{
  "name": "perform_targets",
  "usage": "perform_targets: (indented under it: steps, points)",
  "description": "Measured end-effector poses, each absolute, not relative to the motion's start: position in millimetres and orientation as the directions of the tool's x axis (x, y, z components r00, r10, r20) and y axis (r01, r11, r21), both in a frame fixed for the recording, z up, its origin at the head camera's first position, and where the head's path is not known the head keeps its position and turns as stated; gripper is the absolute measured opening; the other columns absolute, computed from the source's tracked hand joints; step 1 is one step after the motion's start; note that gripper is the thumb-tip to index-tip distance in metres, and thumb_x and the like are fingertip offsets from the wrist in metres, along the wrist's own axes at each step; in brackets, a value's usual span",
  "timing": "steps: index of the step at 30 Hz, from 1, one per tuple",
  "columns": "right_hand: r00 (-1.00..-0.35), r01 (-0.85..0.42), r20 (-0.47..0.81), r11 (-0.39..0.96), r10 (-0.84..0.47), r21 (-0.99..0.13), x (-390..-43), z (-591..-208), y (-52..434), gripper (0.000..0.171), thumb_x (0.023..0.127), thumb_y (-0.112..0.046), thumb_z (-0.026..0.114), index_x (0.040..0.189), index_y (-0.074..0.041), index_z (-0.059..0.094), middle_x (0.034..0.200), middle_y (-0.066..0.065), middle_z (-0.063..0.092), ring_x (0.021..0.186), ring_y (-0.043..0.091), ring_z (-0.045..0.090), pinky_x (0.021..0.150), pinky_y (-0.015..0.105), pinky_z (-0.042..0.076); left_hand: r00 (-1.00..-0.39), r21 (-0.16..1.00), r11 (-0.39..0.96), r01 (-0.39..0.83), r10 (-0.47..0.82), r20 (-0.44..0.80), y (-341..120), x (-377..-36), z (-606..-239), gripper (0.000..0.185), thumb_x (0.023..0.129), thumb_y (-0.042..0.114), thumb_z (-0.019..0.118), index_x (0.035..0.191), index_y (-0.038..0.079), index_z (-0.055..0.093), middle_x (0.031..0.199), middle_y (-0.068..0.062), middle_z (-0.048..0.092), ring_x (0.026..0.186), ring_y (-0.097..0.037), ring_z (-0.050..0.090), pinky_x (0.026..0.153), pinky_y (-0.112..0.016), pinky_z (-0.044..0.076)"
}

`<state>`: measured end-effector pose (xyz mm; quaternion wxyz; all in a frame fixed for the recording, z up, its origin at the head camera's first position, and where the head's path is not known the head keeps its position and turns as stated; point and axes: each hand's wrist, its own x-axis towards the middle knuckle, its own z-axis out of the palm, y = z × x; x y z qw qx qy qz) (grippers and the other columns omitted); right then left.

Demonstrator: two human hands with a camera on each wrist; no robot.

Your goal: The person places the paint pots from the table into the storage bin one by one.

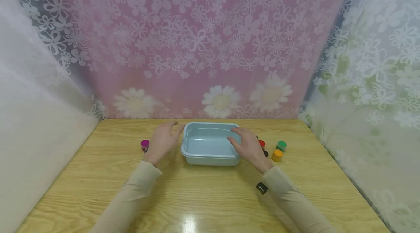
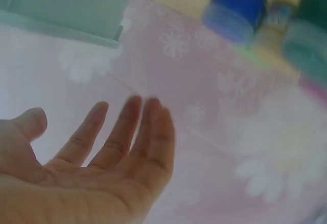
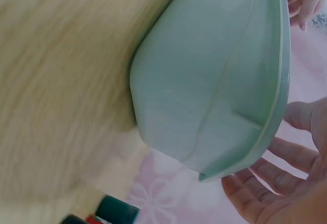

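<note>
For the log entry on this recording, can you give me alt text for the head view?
A person's left hand and right hand, fingers relaxed, flank a pale blue tub on a wooden table; the right hand is at the tub's rim. A magenta pot stands left, red, green and orange pots right.

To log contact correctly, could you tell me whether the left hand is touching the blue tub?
Apart. In the head view a strip of wooden table separates the left hand from the blue tub; the left wrist view shows straight fingers holding nothing.
</note>
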<state>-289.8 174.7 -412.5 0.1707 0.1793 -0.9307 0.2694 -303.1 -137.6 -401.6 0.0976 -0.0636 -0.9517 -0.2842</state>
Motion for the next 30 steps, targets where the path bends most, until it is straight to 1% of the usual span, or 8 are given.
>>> perform_targets:
  steps: [5, 11, 15, 19, 21, 23, 27, 30]
  points:
    - [-0.894, -0.408, 0.416, 0.69, -0.167, -0.598, -289, -416, 180, 0.03, 0.092, -0.018, 0.07, 0.119, -0.005, 0.07, 0.121, 0.015, 0.068, 0.103, 0.031, 0.064, 0.081, 0.043, 0.059, -0.994, 0.734, 0.673, 0.09, 0.013, 0.109, -158, -311, -405, 0.072, 0.094, 0.071, 0.039, 0.135, 0.014, 0.058, 0.125, -0.013, 0.064, 0.116, -0.032, 0.06, 0.094, -0.051, 0.052]
    - [-0.97, -0.224, 0.233, 0.605, -0.066, -0.764, -291, -417, 191, 0.032, 0.092, -0.021, 0.07, 0.122, -0.011, 0.069, 0.124, 0.013, 0.065, 0.106, 0.028, 0.059, 0.072, 0.027, 0.051, -0.996, 0.924, 0.38, -0.031, 0.067, -0.06, -184, -315, -411, 0.061, 0.094, 0.061, 0.052, 0.13, 0.012, 0.06, 0.123, -0.014, 0.065, 0.114, -0.036, 0.06, 0.093, -0.05, 0.052]
    - [-0.988, -0.151, 0.143, 0.53, -0.056, -0.835, -293, -421, 197, 0.036, 0.092, -0.02, 0.07, 0.127, -0.011, 0.066, 0.132, 0.013, 0.06, 0.115, 0.031, 0.055, 0.08, 0.031, 0.049, -0.986, 0.954, 0.286, -0.091, 0.109, -0.126, -201, -314, -412, 0.059, 0.094, 0.058, 0.054, 0.129, 0.01, 0.059, 0.115, -0.009, 0.067, 0.109, -0.034, 0.061, 0.085, -0.041, 0.052]
    - [-0.989, -0.144, 0.123, 0.458, -0.077, -0.877, -295, -427, 203, 0.042, 0.093, -0.013, 0.068, 0.133, -0.007, 0.06, 0.137, 0.015, 0.056, 0.117, 0.034, 0.055, 0.089, 0.034, 0.053, -0.975, 0.975, 0.191, -0.118, 0.162, -0.15, -221, -310, -415, 0.053, 0.097, 0.048, 0.055, 0.131, 0.007, 0.056, 0.108, -0.004, 0.066, 0.095, -0.023, 0.062, 0.072, -0.028, 0.052]
    - [-0.989, -0.141, 0.111, 0.408, -0.096, -0.902, -295, -428, 205, 0.046, 0.093, -0.011, 0.068, 0.137, -0.004, 0.056, 0.138, 0.018, 0.055, 0.115, 0.034, 0.057, 0.087, 0.032, 0.056, -0.971, 0.977, 0.168, -0.129, 0.178, -0.159, -230, -308, -416, 0.05, 0.098, 0.044, 0.057, 0.132, 0.007, 0.056, 0.108, -0.003, 0.065, 0.091, -0.017, 0.062, 0.071, -0.025, 0.053]
    - [-0.992, -0.099, 0.067, 0.343, -0.106, -0.934, -295, -429, 207, 0.051, 0.093, -0.009, 0.068, 0.14, -0.004, 0.052, 0.139, 0.02, 0.053, 0.113, 0.032, 0.058, 0.085, 0.031, 0.059, -0.968, 0.976, 0.17, -0.134, 0.188, -0.166, -237, -305, -418, 0.049, 0.097, 0.041, 0.06, 0.131, 0.007, 0.055, 0.11, -0.005, 0.065, 0.089, -0.015, 0.062, 0.071, -0.024, 0.054]
    - [-0.993, 0.04, -0.064, 0.218, -0.1, -0.975, -293, -428, 211, 0.056, 0.094, -0.009, 0.065, 0.146, -0.005, 0.044, 0.143, 0.021, 0.047, 0.104, 0.019, 0.061, 0.083, 0.033, 0.06, -0.965, 0.972, 0.2, -0.12, 0.207, -0.162, -247, -300, -424, 0.048, 0.097, 0.039, 0.061, 0.131, 0.006, 0.055, 0.113, -0.007, 0.066, 0.094, -0.016, 0.064, 0.073, -0.028, 0.054]
    - [-0.985, 0.118, -0.136, 0.171, -0.102, -0.978, -293, -427, 213, 0.058, 0.096, -0.012, 0.063, 0.149, -0.007, 0.041, 0.146, 0.023, 0.045, 0.098, 0.013, 0.063, 0.078, 0.03, 0.061, -0.965, 0.973, 0.2, -0.112, 0.21, -0.154, -254, -299, -430, 0.045, 0.098, 0.034, 0.061, 0.131, 0.003, 0.055, 0.11, -0.004, 0.067, 0.095, -0.016, 0.065, 0.074, -0.03, 0.055]
